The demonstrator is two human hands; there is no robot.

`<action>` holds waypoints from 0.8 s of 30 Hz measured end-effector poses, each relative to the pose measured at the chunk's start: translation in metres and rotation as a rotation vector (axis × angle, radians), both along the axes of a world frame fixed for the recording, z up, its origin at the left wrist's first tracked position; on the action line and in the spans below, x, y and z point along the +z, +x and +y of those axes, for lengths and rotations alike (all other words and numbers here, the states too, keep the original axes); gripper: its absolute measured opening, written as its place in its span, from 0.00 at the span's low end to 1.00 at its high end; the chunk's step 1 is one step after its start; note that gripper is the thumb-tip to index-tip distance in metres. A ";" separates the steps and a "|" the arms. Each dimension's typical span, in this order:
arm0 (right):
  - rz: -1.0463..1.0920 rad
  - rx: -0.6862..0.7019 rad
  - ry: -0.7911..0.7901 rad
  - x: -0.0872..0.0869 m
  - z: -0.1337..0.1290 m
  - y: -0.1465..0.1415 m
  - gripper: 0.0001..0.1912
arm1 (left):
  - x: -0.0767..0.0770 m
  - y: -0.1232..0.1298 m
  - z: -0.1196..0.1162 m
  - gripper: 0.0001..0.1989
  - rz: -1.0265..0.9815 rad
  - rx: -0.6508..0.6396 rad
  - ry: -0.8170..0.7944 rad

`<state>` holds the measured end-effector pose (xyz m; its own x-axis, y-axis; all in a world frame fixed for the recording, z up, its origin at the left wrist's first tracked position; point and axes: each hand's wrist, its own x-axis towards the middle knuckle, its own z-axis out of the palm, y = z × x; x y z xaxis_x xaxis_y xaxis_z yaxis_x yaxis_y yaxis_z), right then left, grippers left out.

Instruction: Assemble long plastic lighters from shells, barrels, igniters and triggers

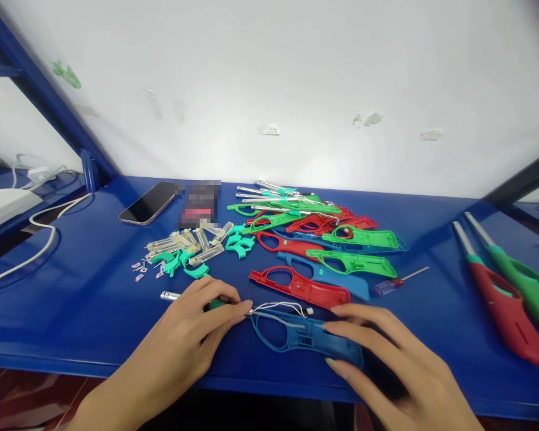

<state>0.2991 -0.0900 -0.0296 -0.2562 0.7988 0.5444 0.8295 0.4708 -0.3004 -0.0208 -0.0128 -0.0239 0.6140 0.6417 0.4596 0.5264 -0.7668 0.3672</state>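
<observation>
A blue lighter shell half (323,340) lies near the table's front edge, its inner side up, with white wires (282,306) looping above its ring-shaped part. My left hand (192,335) pinches the joint between the shell's narrow end and a metal lighter tube (169,296); the tube's silver tip sticks out to the left, and a green part shows between the fingers. My right hand (386,353) has its fingers apart, with the fingertips touching the shell's wide right end. A red shell half (303,287) lies just above the blue one.
Green, red and blue shells (350,261) and metal tubes lie behind. Left are clear plastic parts (206,254), teal triggers (240,244), small pink pieces (140,269), a phone (149,203) and a cable (49,239). Right are a screwdriver (388,286) and two whole lighters (505,305).
</observation>
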 end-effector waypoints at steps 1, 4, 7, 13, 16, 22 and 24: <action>-0.003 -0.005 0.010 0.002 0.000 -0.001 0.12 | 0.000 0.000 0.000 0.14 0.002 0.000 -0.003; -0.011 -0.016 0.021 0.009 0.004 -0.011 0.13 | -0.001 -0.001 -0.001 0.14 0.004 0.003 -0.019; -0.026 -0.021 -0.013 0.011 0.011 -0.024 0.14 | -0.001 -0.001 -0.001 0.14 0.006 0.000 -0.023; 0.013 -0.061 -0.115 0.004 0.020 -0.045 0.11 | -0.003 -0.002 0.000 0.14 0.019 -0.005 -0.051; 0.049 -0.089 -0.167 0.006 0.023 -0.051 0.08 | -0.005 -0.002 0.000 0.14 0.028 -0.011 -0.066; 0.142 -0.064 -0.201 0.007 0.028 -0.057 0.04 | -0.004 -0.001 -0.001 0.12 0.022 0.024 -0.107; 0.175 -0.046 -0.159 0.007 0.028 -0.058 0.04 | -0.004 -0.001 -0.001 0.12 0.029 0.034 -0.109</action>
<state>0.2414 -0.0618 -0.0229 -0.1305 0.8868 0.4434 0.7780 0.3688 -0.5086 -0.0214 -0.0138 -0.0274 0.6032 0.7073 0.3686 0.5630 -0.7049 0.4314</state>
